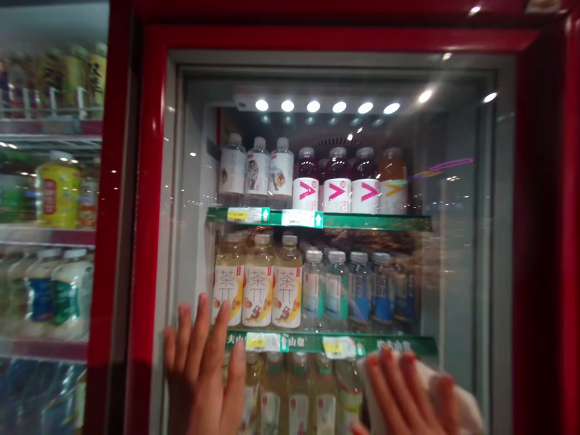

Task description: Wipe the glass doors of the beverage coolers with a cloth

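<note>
My left hand (203, 368) lies flat on the glass door (457, 241) of a red drinks fridge (147, 181), low on its left side, fingers spread and pointing up, with nothing in it. My right hand (403, 393) presses a white cloth (462, 405) against the glass at the lower right, fingers stretched over it. Behind the glass stand yellow tea bottles (259, 284), clear water bottles (338, 287) and purple drink bottles (338, 181) on green-edged shelves.
An open cooler at the left holds more bottles, among them a yellow one (58, 190) and white ones with blue labels (40, 290). The fridge's thick red frame (544, 241) runs down the right side. Ceiling lights reflect in the glass.
</note>
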Available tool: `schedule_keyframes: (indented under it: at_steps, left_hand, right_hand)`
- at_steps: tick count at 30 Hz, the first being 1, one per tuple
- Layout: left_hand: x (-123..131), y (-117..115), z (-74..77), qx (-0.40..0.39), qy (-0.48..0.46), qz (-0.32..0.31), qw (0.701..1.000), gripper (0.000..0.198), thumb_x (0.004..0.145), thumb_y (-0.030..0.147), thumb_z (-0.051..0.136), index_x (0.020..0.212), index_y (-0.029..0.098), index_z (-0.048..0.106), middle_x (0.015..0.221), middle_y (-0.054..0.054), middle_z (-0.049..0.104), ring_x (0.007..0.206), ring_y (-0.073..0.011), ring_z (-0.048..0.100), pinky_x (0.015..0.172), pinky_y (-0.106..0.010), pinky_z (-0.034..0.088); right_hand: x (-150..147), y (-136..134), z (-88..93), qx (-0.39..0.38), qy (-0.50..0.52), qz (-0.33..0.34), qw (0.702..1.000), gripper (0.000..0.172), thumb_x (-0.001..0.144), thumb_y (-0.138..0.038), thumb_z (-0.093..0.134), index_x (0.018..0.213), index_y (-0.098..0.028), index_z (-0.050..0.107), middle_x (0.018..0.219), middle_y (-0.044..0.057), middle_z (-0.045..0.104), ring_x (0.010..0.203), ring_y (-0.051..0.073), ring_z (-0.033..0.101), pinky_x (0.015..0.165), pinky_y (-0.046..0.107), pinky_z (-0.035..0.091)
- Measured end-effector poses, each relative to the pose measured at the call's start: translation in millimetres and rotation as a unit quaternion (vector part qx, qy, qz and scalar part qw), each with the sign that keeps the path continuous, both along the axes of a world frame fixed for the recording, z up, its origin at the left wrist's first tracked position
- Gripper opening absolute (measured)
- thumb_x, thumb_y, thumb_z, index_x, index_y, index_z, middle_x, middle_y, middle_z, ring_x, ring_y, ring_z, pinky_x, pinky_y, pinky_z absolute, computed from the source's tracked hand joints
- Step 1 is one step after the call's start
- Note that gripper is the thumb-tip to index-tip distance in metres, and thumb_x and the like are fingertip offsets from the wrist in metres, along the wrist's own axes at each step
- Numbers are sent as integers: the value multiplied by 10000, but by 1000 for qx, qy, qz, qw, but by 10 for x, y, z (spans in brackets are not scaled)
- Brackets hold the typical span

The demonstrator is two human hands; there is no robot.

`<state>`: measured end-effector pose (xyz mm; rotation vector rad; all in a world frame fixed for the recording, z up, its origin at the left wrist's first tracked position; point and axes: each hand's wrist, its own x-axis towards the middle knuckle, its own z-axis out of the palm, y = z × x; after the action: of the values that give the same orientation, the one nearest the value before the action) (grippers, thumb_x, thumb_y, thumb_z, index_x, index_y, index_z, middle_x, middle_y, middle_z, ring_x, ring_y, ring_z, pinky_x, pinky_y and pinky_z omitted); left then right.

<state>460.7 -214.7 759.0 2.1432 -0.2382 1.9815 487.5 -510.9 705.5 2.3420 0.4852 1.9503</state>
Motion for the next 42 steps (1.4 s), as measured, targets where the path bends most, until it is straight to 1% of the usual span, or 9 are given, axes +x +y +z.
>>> schedule_keyframes:
  at_steps: [5, 11, 15, 18, 25, 29, 33, 38, 42]
  left_hand:
    - [190, -45, 73, 13, -15, 28, 999, 836, 1009, 192, 553, 1751, 308, 185, 1852, -30, 135, 1722, -311, 117, 1423, -569, 56]
    - [81, 87, 83, 7, -31, 8, 999, 820, 990, 204, 626, 1720, 373, 294, 1819, -7, 286, 1678, -335, 288, 1398, -602, 211]
    - [50, 173, 234, 18, -64, -45, 997, 732, 973, 221, 673, 1639, 434, 458, 1709, 14, 493, 1531, -336, 521, 1309, -606, 403]
    - [68, 56, 324, -32, -43, -23, 998, 743, 1028, 256, 602, 1702, 414, 334, 1816, 23, 292, 1676, -385, 280, 1385, -689, 198]
    - [108, -76, 325, -33, -15, 4, 999, 770, 1052, 289, 579, 1730, 414, 235, 1837, 39, 175, 1710, -362, 141, 1409, -658, 99]
    - [92, -46, 342, -28, -24, 5, 999, 777, 1048, 289, 579, 1731, 413, 230, 1833, 19, 189, 1710, -365, 152, 1394, -684, 132]
    - [44, -3, 344, -26, -27, -3, 999, 756, 1037, 282, 599, 1710, 437, 292, 1816, 39, 264, 1691, -352, 242, 1398, -643, 180]
    - [58, 145, 177, -2, -30, 0, 1000, 787, 1018, 223, 591, 1721, 392, 280, 1820, 21, 265, 1694, -320, 243, 1407, -589, 187]
    - [108, 203, 60, 19, -13, 21, 1000, 824, 1018, 213, 566, 1743, 349, 199, 1844, 5, 170, 1720, -307, 134, 1421, -589, 71]
  right_hand:
    - [-48, -263, 1041, 146, -3, 4, 989, 798, 1099, -557, 302, 1759, -250, -24, 1855, 74, -26, 1706, 393, 62, 1346, 753, 145]
    - [-78, 250, 817, -110, -48, 47, 992, 914, 1015, -721, 440, 1728, -176, 266, 1807, 59, 294, 1684, 353, 211, 1388, 582, 194]
    - [-41, -148, 1159, 88, 3, 1, 996, 833, 1091, -556, 421, 1758, -250, 27, 1853, 80, 60, 1697, 393, 135, 1352, 714, 186]
    - [-87, 6, 1515, 174, 9, -12, 985, 823, 1119, -551, 358, 1747, -232, -68, 1847, 113, -55, 1701, 414, 14, 1322, 785, 165]
    - [-208, 304, 897, -74, -12, 11, 997, 845, 1057, -658, 449, 1742, -224, 211, 1839, 33, 184, 1710, 340, 96, 1375, 621, 227]
    - [-46, -355, 1311, 185, 35, -34, 982, 846, 1103, -590, 383, 1753, -259, -47, 1848, 125, -45, 1691, 461, 21, 1286, 838, 189]
    - [-18, 116, 1580, 184, 24, -27, 982, 905, 1086, -649, 377, 1752, -221, -61, 1849, 129, -60, 1691, 456, -56, 1293, 841, 133]
    - [-157, 607, 663, -78, -27, 21, 996, 936, 1019, -707, 442, 1741, -160, 209, 1849, 82, 118, 1708, 404, 29, 1371, 680, -35]
    - [-71, -155, 576, 112, 20, -28, 993, 863, 1075, -627, 384, 1762, -222, 54, 1848, 137, 32, 1690, 481, 45, 1283, 866, 105]
